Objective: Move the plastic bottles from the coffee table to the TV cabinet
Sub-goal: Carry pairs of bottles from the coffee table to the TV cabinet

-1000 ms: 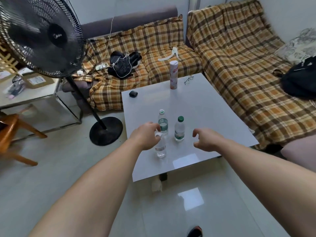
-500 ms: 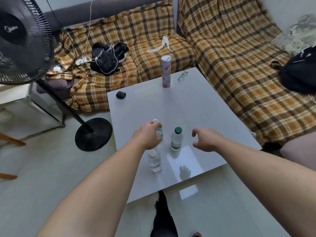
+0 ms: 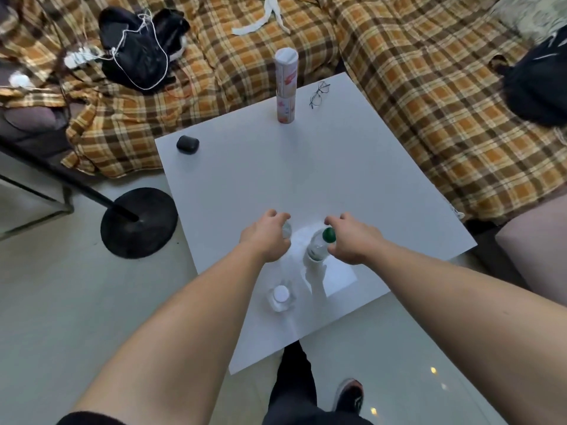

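Note:
Three small clear plastic bottles stand near the front of the white coffee table [image 3: 245,185]. My left hand [image 3: 266,237] curls around the leftmost bottle [image 3: 287,231], hiding most of it. My right hand [image 3: 351,237] has its thumb and fingers spread on either side of the green-capped bottle [image 3: 319,246], right at its cap; no firm grip shows. A white-capped bottle [image 3: 280,297] stands alone nearer the table's front edge, below my left wrist. The TV cabinet is out of view.
A tall pink-and-white can [image 3: 286,87], glasses [image 3: 319,93] and a small black case [image 3: 187,144] sit at the table's far side. Plaid-covered sofas [image 3: 429,87] wrap the far and right sides. A fan base [image 3: 139,222] stands on the floor at left. My leg and shoe [image 3: 349,394] are below.
The camera moved closer and tilted down over the table. My right hand moved left to the green-capped bottle. My left hand stayed at the leftmost bottle.

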The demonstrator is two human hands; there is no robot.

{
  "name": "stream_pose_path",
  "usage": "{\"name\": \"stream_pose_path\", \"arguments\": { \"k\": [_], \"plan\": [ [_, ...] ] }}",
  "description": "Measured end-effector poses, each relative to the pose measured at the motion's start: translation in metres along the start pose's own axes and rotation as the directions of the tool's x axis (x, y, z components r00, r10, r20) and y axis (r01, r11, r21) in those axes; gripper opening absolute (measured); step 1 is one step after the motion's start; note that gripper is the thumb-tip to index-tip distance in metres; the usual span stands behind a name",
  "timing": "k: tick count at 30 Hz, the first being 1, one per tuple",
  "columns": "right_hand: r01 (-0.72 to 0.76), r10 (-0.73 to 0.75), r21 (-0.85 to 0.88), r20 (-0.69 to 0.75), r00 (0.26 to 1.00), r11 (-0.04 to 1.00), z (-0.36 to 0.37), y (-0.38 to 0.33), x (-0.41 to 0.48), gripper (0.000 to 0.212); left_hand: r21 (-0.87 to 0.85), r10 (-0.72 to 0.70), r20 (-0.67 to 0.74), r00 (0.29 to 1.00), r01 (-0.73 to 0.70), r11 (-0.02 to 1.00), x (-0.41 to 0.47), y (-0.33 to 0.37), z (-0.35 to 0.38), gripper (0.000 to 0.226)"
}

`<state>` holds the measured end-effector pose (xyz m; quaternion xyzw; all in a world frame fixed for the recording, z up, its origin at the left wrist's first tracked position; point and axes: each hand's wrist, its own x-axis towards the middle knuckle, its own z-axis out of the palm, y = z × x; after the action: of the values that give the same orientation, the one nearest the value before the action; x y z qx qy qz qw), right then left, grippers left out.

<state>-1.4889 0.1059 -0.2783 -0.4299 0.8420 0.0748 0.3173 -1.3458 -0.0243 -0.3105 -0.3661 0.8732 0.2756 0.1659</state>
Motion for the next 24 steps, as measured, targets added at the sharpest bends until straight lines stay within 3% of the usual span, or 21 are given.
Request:
{"name": "stream_pose_path", "arguments": {
  "k": [10, 19, 24],
  "plan": [
    [-0.056, 0.055, 0.042, 0.029, 0.998, 0.998, 0.020, -0.003, 0.025, 0.038, -0.046, 0.109, -0.018, 0.994, -0.109, 0.993, 0.014, -0.008, 0.010, 0.047],
    [-0.038, 0.058, 0.173, -0.110, 0.992, 0.984, 0.048, 0.009, 0.015, 0.025, 0.246, 0.089, 0.029, 0.996, -0.093, 0.965, 0.015, -0.018, 0.016, 0.032],
    [0.003, 0.023, 0.143, -0.180, 0.983, 0.990, 0.049, 0.019, 0.003, 0.022, 0.340, 0.153, 0.009, 0.988, -0.147, 0.929, 0.010, -0.003, 0.014, 0.026]
  ]
}}
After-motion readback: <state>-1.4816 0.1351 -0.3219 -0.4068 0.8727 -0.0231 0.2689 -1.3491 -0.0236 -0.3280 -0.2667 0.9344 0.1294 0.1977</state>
